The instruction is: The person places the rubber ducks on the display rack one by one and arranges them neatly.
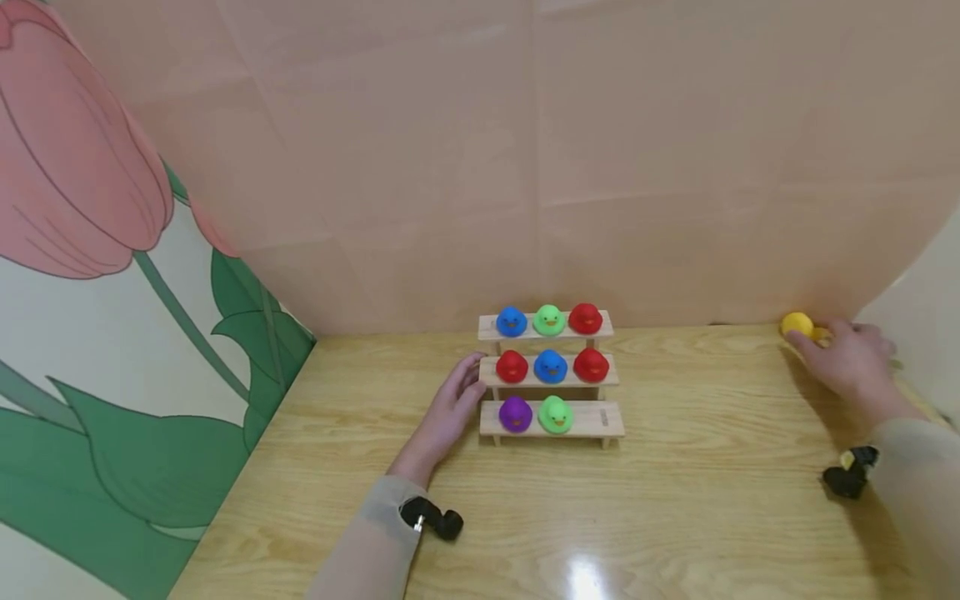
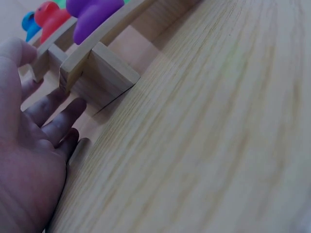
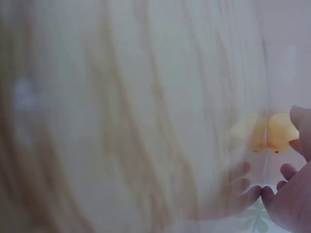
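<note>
A three-tier wooden stand (image 1: pixel 589 423) carries small rubber ducks. Blue (image 1: pixel 512 322), green (image 1: pixel 550 320) and red (image 1: pixel 585 318) ducks sit on top; two red ones flank a blue duck (image 1: pixel 551 366) in the middle. The lowest tier holds a purple duck (image 1: pixel 515 414) and a green duck (image 1: pixel 556 414), with bare wood at its right end. My left hand (image 1: pixel 448 413) lies along the stand's left side, fingers loosely bent, fingertips right at the tier ends. Far right, my right hand (image 1: pixel 851 358) pinches a yellow duck (image 1: pixel 797 324) between thumb and fingers; the hand partly hides it.
The wood-grain table (image 1: pixel 697 500) meets a peach backdrop (image 1: pixel 390 192) just behind the stand. On the left stands a panel painted with a tulip (image 1: pixel 82 158) and green leaves. A pale wall (image 1: pixel 926 308) rises close beside my right hand.
</note>
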The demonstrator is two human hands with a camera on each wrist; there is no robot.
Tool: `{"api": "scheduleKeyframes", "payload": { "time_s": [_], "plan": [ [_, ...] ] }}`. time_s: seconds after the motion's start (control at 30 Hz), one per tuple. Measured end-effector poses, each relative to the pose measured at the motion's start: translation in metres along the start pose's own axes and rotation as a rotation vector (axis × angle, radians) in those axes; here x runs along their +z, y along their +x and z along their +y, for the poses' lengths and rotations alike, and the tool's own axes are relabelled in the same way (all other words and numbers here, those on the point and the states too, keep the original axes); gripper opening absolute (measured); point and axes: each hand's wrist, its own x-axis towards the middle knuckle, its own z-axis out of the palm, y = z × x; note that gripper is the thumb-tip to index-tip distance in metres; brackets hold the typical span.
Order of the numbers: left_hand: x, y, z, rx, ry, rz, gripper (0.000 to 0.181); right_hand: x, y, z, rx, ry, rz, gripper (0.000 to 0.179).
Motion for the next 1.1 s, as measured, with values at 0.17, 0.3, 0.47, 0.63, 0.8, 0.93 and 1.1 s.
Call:
{"api": "scheduleKeyframes", "payload": {
  "time_s": [0.17, 0.3, 0.47, 0.63, 0.8, 0.93, 1.1],
  "plan": [
    [0.0, 0.001, 0.0, -0.002, -0.005, 0.005, 0.05, 0.0, 0.001, -0.001, 0.008, 0.006, -0.005, 0.073],
    [0.001, 0.001, 0.0, 0.0, -0.021, 0.005, 0.051, 0.0, 0.001, -0.001, 0.003, 0.018, -0.017, 0.068],
    [0.001, 0.001, 0.002, -0.01, -0.026, 0.003, 0.051, 0.0, 0.0, -0.003, -0.01, 0.066, -0.038, 0.064],
    [-0.001, 0.001, 0.004, -0.02, 0.013, 0.008, 0.054, 0.003, -0.001, -0.007, -0.035, 0.105, -0.026, 0.069],
    [-0.002, 0.001, 0.006, -0.031, 0.025, 0.018, 0.054, 0.006, -0.003, -0.012, -0.117, 0.132, -0.008, 0.063],
    [-0.001, 0.001, 0.005, -0.033, 0.013, 0.017, 0.054, 0.011, -0.005, -0.016, -0.178, 0.117, 0.028, 0.057],
    [0.001, 0.0, 0.004, -0.033, 0.014, 0.017, 0.054, 0.013, -0.009, -0.02, -0.23, 0.085, 0.05, 0.05]
  ]
}}
